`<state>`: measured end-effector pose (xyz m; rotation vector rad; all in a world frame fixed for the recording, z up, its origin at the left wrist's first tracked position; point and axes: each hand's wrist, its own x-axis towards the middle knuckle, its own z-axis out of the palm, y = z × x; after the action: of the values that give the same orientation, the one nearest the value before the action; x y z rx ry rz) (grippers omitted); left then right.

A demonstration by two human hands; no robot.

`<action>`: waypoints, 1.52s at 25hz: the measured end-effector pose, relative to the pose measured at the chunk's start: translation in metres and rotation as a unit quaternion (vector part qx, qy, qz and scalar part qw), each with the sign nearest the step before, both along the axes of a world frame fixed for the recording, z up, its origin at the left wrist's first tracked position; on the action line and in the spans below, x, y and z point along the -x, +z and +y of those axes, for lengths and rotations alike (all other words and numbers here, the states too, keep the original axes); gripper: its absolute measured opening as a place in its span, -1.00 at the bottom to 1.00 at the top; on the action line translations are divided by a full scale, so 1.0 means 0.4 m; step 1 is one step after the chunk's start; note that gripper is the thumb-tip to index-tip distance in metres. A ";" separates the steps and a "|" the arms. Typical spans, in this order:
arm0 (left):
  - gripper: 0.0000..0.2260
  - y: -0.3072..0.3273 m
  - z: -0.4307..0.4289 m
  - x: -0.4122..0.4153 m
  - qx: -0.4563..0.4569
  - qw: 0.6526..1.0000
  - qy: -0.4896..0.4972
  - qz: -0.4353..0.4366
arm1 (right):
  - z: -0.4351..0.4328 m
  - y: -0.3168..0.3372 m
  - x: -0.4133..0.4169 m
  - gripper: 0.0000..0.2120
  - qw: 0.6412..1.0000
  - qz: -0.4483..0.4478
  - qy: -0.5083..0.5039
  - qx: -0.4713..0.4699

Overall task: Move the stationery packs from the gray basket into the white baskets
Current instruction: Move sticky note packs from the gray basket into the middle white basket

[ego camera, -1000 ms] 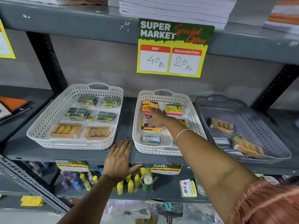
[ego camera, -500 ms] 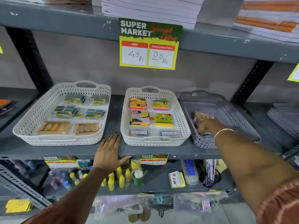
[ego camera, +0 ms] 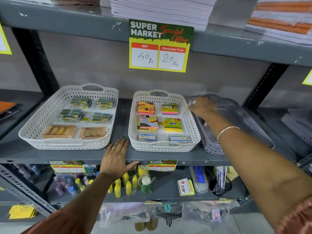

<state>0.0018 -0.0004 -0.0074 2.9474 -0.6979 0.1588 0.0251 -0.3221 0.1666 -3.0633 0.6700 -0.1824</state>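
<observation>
The gray basket point(ego camera: 244, 119) stands at the right of the shelf, its inside mostly hidden by my right arm. My right hand point(ego camera: 203, 107) hovers over its near-left rim, fingers closed on a small, blurred clear pack point(ego camera: 191, 100). The middle white basket point(ego camera: 132, 132) holds orange and yellow sticky-note packs point(ego camera: 172, 124) and two small clear boxes point(ego camera: 146, 137) in front. In the left white basket point(ego camera: 33, 125) lie blue-yellow packs point(ego camera: 72, 114) and two brown packs point(ego camera: 59, 131). My left hand point(ego camera: 116, 157) lies flat and open on the shelf's front edge between the white baskets.
A price sign point(ego camera: 160, 46) hangs from the upper shelf, which carries stacked paper. Below are yellow bottles point(ego camera: 125, 184), an eraser pack point(ego camera: 185, 187) and bagged goods. Another gray basket point(ego camera: 298, 127) sits at the far right. Dark uprights frame the shelf bay.
My right hand left the middle white basket, reached into the gray basket, and has now lifted toward that basket's left rim with a small pack. The left hand stayed on the shelf edge.
</observation>
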 end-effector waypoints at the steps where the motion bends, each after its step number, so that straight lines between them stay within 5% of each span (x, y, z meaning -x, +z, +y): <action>1: -0.07 0.000 0.001 0.001 0.002 1.000 -0.001 -0.001 | 0.057 0.013 -0.011 -0.73 0.999 -0.002 0.042 -0.025; 6: -0.05 0.001 0.000 -0.002 0.004 1.000 -0.006 -0.005 | 0.331 -0.071 -0.013 -0.75 0.951 0.135 0.240 -0.140; 11: -0.06 0.005 0.000 -0.001 0.008 1.000 -0.006 0.009 | 0.394 -0.137 -0.008 -0.61 0.945 0.181 0.270 -0.031; 15: -0.07 0.001 0.001 -0.001 0.016 1.000 -0.012 0.000 | 0.388 -0.139 -0.014 -0.51 0.942 0.198 0.270 -0.028; 20: -0.12 -0.007 -0.001 -0.001 0.021 1.000 -0.014 -0.015 | 0.285 -0.078 -0.009 -0.51 0.972 0.050 0.196 -0.123; 24: -0.10 -0.005 0.000 0.000 0.013 1.000 -0.012 -0.021 | 0.099 -0.063 0.023 -0.69 0.994 -0.072 0.015 -0.076; 27: -0.06 -0.006 0.001 -0.001 0.009 1.000 -0.009 -0.021 | -0.068 -0.104 0.088 -0.61 0.992 0.096 -0.077 -0.033; 29: -0.04 -0.006 0.001 -0.002 0.012 1.000 -0.007 -0.017 | -0.150 -0.148 0.120 -0.43 0.959 0.266 -0.087 -0.034; 31: -0.05 -0.005 0.000 -0.001 0.014 1.000 -0.008 -0.016 | -0.176 -0.145 0.147 -0.46 0.923 0.378 -0.070 0.007; 38: -0.07 -0.002 0.000 0.000 0.014 1.000 -0.008 -0.012 | -0.151 -0.142 0.175 -0.58 0.906 0.402 -0.026 0.130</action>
<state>0.0019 -0.0005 -0.0082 2.9166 -0.7145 0.2011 -0.0448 -0.3826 0.1096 -3.2963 0.7728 1.1397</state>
